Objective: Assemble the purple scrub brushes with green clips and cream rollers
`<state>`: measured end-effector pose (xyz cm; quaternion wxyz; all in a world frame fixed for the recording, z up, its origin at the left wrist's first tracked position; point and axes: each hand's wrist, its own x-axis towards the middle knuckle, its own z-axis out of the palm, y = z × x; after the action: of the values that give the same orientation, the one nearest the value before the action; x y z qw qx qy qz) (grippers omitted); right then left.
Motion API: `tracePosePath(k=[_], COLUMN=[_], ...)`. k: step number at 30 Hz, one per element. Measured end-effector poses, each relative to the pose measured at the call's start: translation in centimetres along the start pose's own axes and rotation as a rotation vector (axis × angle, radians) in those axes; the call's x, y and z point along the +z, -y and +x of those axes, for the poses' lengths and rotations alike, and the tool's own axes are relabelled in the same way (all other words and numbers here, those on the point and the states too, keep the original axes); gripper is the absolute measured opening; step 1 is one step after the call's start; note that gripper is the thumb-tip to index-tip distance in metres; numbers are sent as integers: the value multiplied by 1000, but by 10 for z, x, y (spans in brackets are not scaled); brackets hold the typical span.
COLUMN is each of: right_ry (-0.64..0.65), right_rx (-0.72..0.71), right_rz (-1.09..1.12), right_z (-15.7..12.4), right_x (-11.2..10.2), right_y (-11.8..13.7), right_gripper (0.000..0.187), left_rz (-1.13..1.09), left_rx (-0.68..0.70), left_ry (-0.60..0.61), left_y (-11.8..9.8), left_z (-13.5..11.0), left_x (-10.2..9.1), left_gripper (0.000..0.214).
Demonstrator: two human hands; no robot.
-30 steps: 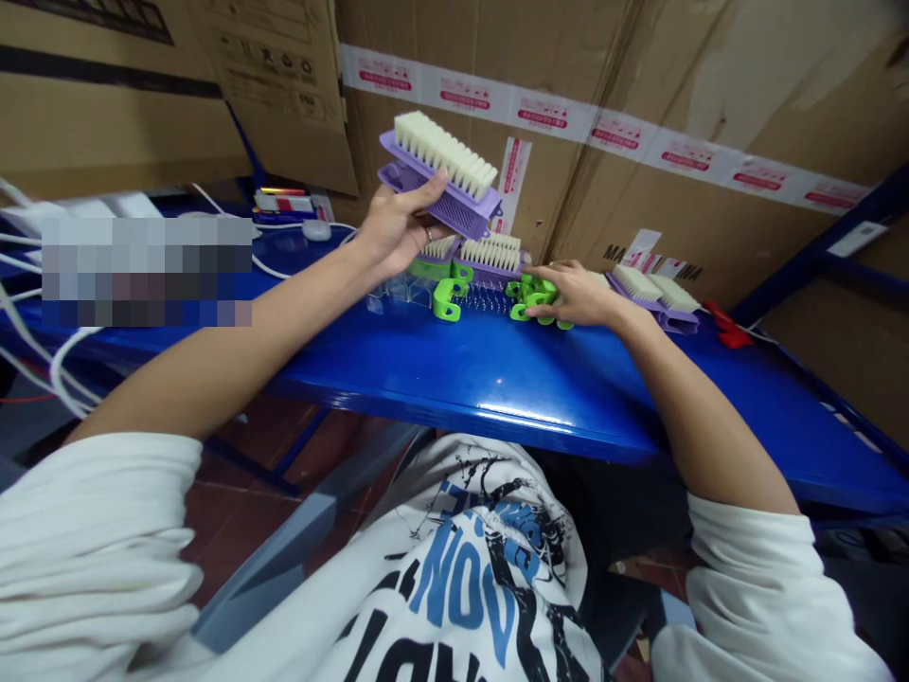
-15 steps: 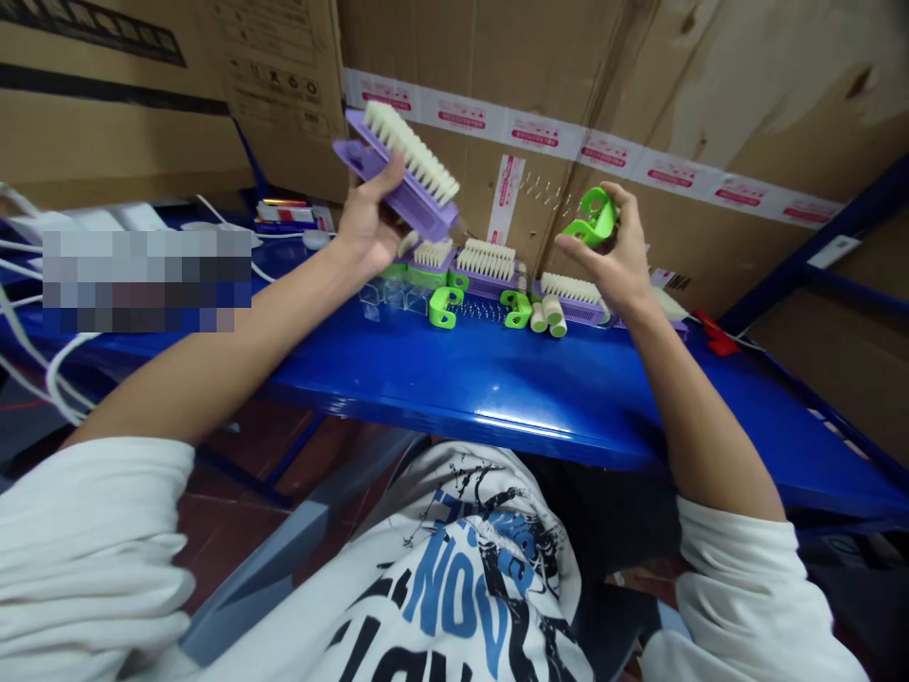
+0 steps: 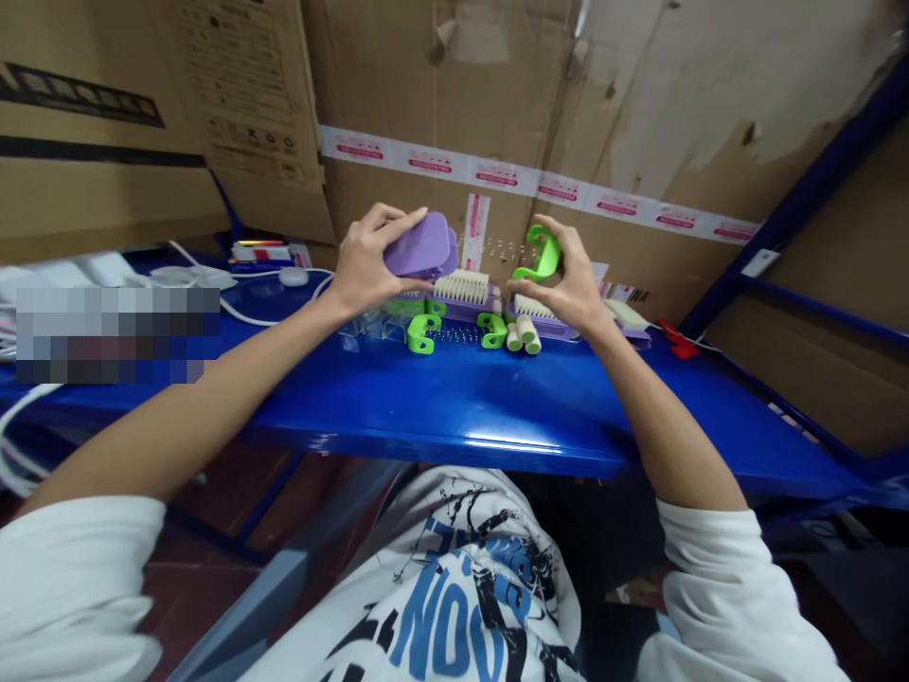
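Note:
My left hand [image 3: 369, 251] grips a purple scrubbing brush [image 3: 420, 248], its smooth back turned up toward me and its bristles hidden. My right hand [image 3: 568, 275] pinches a bright green curved plastic bracket [image 3: 545, 254] between thumb and fingers. Thin metal springs [image 3: 497, 250] show in the air between bracket and brush; whether they join the brush I cannot tell. Below, on the blue table [image 3: 440, 398], lies a similar pair of green brackets [image 3: 421, 335] with springs between. Beside it are several cream rollers [image 3: 524, 334] and a brush with pale bristles [image 3: 461, 287].
Behind stands a cardboard wall [image 3: 398, 76] with printed tape. White cables [image 3: 248, 317] and a small box with pens [image 3: 261, 254] lie at the left. Clear plastic pieces [image 3: 373, 329] sit left of the brackets; a red item [image 3: 680, 343] is at the right.
My left hand has lowered and turned the brush so its bristles no longer show. My right hand has moved left and slightly down with the green bracket, bringing both hands closer together.

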<state>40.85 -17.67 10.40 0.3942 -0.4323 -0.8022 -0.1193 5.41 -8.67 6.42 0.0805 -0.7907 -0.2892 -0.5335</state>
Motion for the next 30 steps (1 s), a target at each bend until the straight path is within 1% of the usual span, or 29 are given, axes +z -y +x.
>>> tracePosePath(k=[2,5,11,14,17,20,21,23,25,26,30], right_ry=[45,108,157,151,138,167,183,205,190,170,50], right_rx=[-9,-50,-166,-157,-154,-216,-235,-249,-225,-206,-161], right_rz=[30,89,193,210,214,245,256,262,237,219,190], right_z=[-2,-4,-7,-9,-9,-10,-10,-11,-13,-14,-18], right_x=[2,8,23,24,23,25,26,30,35,37,46], right_y=[3,5,14,20,20,15,14,11,11,12,18], right_gripper=[101,102,108,107,104,99,99,107,114,114,103], left_rz=[15,38,40,48,54,82,90,100,112,122,194], left_rx=[39,114,180,184,209,232,232,232,227,222,211], left_ry=[13,72,144,155,165,212,232,267,286,288,257], left_y=[-2,-10,-49,-62,-65,-66,-67,-70,-74,-77,-82], left_z=[-2,-2,-4,-4,-3,-2,-2,-2,-2,-2,-4], left_x=[3,5,16,19,18,19,20,23,26,27,30], left_gripper=[126,119,102,102,101,95,93,93,93,92,85])
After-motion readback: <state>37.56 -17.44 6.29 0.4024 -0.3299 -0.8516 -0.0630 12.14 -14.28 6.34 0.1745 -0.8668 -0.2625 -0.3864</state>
